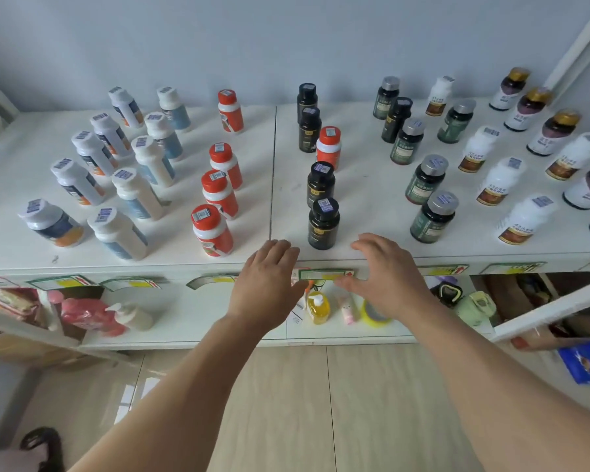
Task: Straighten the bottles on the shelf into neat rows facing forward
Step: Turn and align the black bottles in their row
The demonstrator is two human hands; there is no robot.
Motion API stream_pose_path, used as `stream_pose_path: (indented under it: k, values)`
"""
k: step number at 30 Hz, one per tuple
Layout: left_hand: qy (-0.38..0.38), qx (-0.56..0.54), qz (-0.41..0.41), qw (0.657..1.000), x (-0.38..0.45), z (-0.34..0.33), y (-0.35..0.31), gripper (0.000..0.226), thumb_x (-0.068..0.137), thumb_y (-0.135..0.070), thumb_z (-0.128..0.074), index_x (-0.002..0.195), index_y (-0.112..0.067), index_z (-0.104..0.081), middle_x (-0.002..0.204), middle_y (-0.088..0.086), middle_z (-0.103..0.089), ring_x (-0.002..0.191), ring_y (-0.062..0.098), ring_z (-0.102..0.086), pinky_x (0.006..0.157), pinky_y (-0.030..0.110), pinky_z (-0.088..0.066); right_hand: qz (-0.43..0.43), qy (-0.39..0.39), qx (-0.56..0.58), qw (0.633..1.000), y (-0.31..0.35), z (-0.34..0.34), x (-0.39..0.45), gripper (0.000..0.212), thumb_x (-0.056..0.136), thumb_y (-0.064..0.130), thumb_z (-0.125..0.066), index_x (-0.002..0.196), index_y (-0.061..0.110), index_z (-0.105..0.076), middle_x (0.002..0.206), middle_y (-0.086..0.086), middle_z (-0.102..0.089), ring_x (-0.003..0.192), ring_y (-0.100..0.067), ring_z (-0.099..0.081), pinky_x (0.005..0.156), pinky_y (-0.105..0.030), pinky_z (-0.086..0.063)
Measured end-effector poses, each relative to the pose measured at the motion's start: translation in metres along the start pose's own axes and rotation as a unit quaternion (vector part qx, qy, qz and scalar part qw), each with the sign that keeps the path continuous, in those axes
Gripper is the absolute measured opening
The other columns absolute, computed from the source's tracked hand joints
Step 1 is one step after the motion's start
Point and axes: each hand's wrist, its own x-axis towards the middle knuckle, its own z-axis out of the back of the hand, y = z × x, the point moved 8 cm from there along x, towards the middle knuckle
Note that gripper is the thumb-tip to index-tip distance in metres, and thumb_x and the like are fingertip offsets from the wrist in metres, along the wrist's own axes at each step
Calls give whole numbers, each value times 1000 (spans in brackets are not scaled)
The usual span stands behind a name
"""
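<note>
Many bottles stand on the white top shelf (pixel 365 206). White bottles with blue and orange labels fill the left. A column of red-capped bottles (pixel 213 229) runs up the middle-left. Black bottles (pixel 323 223) line the middle, with one red-capped bottle (pixel 328 147) among them. Dark green bottles (pixel 433 217), white bottles (pixel 524 219) and gold-capped bottles stand at the right. My left hand (pixel 268 282) and my right hand (pixel 387 272) hover at the shelf's front edge on either side of the nearest black bottle. Both have relaxed, spread fingers and hold nothing.
Price tags line the shelf's front edge (pixel 324 274). A lower shelf holds a yellow pump bottle (pixel 317 306), a red pouch (pixel 89 315), yellow tape (pixel 375 315) and a green container (pixel 476 306). Another person's hand (pixel 539 340) with a blue packet (pixel 588 361) shows at right.
</note>
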Motion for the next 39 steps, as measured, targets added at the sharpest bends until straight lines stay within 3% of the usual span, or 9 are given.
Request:
stream_pose_path:
  k: [3, 6, 10, 15, 22, 27, 30, 34, 39]
  values:
    - [-16, -3, 4, 1000, 11, -20, 2, 64, 91, -50, -55, 144, -19, -40, 153, 0, -33, 144, 21, -22, 116, 33, -18, 15, -59, -22, 998, -10, -7, 7, 63, 77, 53, -73, 128, 17, -60, 139, 0, -49, 130, -22, -43, 105, -35, -30]
    - [-52, -1, 15, 999, 15, -32, 3, 61, 88, -50, -60, 138, -17, -49, 149, 3, -41, 140, 25, -30, 114, 36, -23, 33, -109, 1, 993, -15, -9, 7, 51, 75, 42, -79, 117, 17, -66, 129, 0, -57, 119, -26, -50, 98, -36, -35]
    - [-112, 10, 30, 993, 15, -36, 4, 56, 88, -51, -59, 131, -16, -55, 141, 3, -50, 134, 26, -40, 110, 37, -31, 48, -130, 16, 990, -18, -12, 6, 45, 76, 35, -80, 115, 17, -66, 127, 1, -58, 116, -25, -50, 96, -34, -34]
    - [-129, 8, 28, 991, 16, -40, 5, 55, 88, -51, -60, 130, -16, -56, 140, 3, -51, 132, 25, -42, 109, 36, -33, 59, -138, 25, 988, -20, -13, 5, 43, 76, 31, -81, 114, 16, -67, 125, -1, -60, 112, -29, -53, 95, -38, -39]
    - [-104, -8, 41, 994, 16, -41, 4, 56, 89, -50, -57, 134, -17, -52, 144, 2, -46, 137, 24, -36, 113, 37, -29, 41, -103, 23, 994, -19, -13, 4, 43, 81, 29, -77, 120, 16, -65, 132, 0, -56, 117, -27, -49, 98, -36, -36]
    - [-46, -31, 55, 997, 15, -33, 1, 59, 90, -48, -58, 140, -18, -47, 149, 0, -41, 139, 20, -32, 116, 35, -27, 19, -11, 43, 999, -15, -10, 3, 51, 88, 37, -68, 134, 18, -55, 145, 4, -44, 132, -18, -38, 108, -29, -27]
    - [-5, -69, 92, 993, 19, -22, -2, 61, 90, -47, -59, 143, -19, -43, 149, -2, -40, 136, 18, -35, 114, 35, -32, -2, 11, 99, 995, -9, 8, 8, 58, 89, 41, -66, 140, 17, -49, 149, 2, -42, 135, -17, -39, 110, -30, -29]
    - [0, -166, 163, 973, 25, -11, 1, 63, 89, -42, -61, 144, -20, -40, 143, -2, -46, 127, 19, -46, 102, 36, -41, -10, -10, 178, 984, 16, 33, 27, 63, 89, 41, -66, 144, 21, -43, 149, 3, -42, 135, -16, -40, 105, -26, -30]
    - [25, -202, 172, 964, 33, -13, 4, 62, 87, -40, -62, 142, -21, -41, 140, -1, -50, 124, 20, -49, 99, 34, -41, -39, 32, 247, 968, 33, 31, 52, 63, 87, 39, -69, 142, 25, -44, 139, 5, -53, 128, -16, -48, 96, -23, -33]
